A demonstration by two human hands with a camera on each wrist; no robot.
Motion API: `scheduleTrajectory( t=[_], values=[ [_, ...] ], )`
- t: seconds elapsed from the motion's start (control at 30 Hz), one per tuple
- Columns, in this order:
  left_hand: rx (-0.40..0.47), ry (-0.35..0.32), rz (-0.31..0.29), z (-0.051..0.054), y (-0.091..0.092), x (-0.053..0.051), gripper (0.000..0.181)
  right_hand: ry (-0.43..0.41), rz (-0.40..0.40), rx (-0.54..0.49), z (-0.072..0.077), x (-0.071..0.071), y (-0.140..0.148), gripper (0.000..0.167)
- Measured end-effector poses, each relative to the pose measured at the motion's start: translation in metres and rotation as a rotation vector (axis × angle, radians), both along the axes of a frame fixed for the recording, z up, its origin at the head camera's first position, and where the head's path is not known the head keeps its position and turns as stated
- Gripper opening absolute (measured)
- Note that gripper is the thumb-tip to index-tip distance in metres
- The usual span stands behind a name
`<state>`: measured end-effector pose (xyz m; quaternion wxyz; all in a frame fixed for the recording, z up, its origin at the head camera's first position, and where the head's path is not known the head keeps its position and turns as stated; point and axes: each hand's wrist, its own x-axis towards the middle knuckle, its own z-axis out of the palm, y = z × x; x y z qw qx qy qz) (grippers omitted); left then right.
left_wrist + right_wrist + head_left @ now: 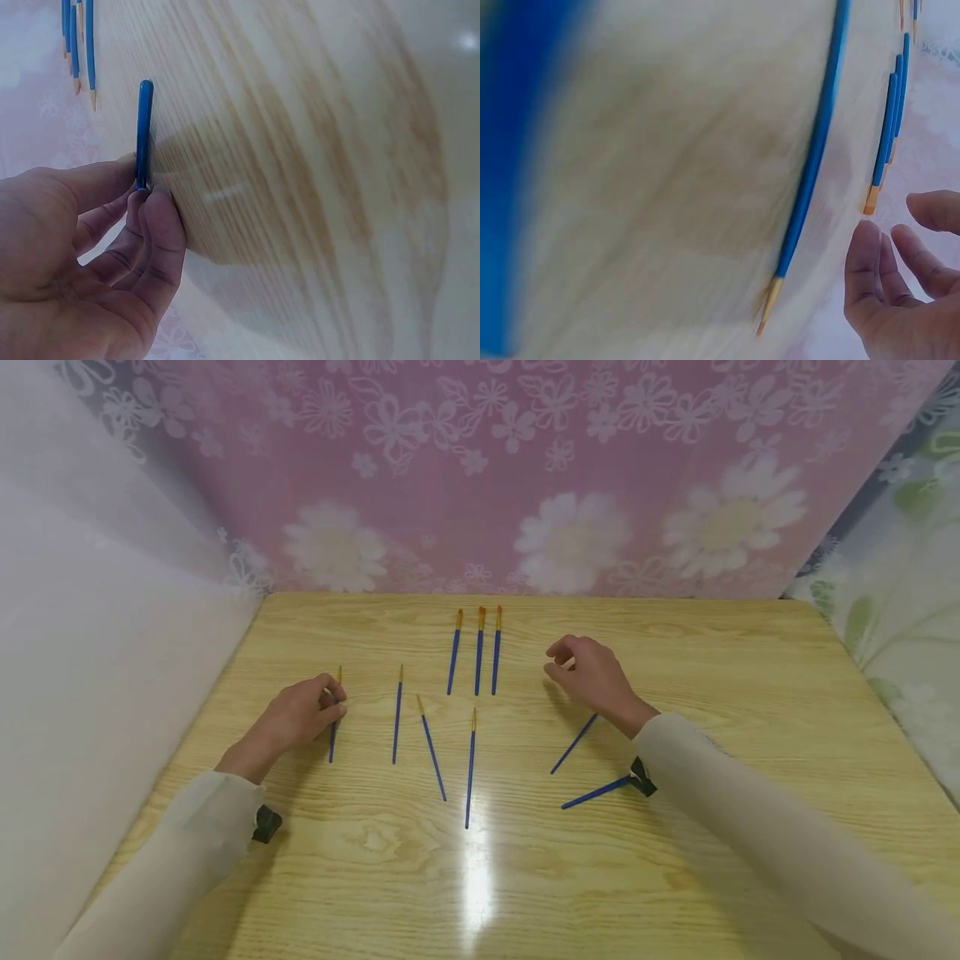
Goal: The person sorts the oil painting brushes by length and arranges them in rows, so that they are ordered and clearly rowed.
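Observation:
At the left of the table, my left hand [296, 714] pinches a thin paintbrush [332, 747] between thumb and fingertips. Its blue handle [144, 120] points away from the fingers in the left wrist view. My right hand [596, 677] hovers over the table with loosely bent fingers and nothing between them; thumb and fingertips are apart in the right wrist view. Below that hand lies a slanted paintbrush [573, 745], its tip hidden by the wrist in the head view. A thicker blue brush [597, 792] lies nearer me, partly covered by the right cuff.
Three orange-tipped brushes [479, 660] lie side by side at the back middle. Between the hands lie three thin brushes: one upright in view [397, 718], one slanted [432, 756], one nearer me [470, 768]. A floral curtain [465, 510] hangs behind the wooden table [360, 893].

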<state>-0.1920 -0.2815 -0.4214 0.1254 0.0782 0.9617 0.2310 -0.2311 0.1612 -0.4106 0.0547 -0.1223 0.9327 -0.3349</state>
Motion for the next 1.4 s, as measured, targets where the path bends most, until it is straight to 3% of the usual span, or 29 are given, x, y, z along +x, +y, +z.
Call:
scheduleTrajectory(
  t=[0.67, 1.07, 1.4],
  values=[
    [-0.004, -0.002, -0.005, 0.002, -0.002, 0.002, 0.027, -0.058, -0.007, -0.018, -0.001, 0.073, 0.065, 0.033],
    [0.006, -0.004, -0.011, 0.003, 0.000, 0.003, 0.026, -0.010, -0.010, 0.007, -0.004, 0.115, 0.079, 0.025],
    [0.005, -0.020, 0.001, 0.002, 0.001, 0.001, 0.027, -0.019, 0.011, 0.001, -0.011, 0.136, 0.085, 0.020]
  ],
)
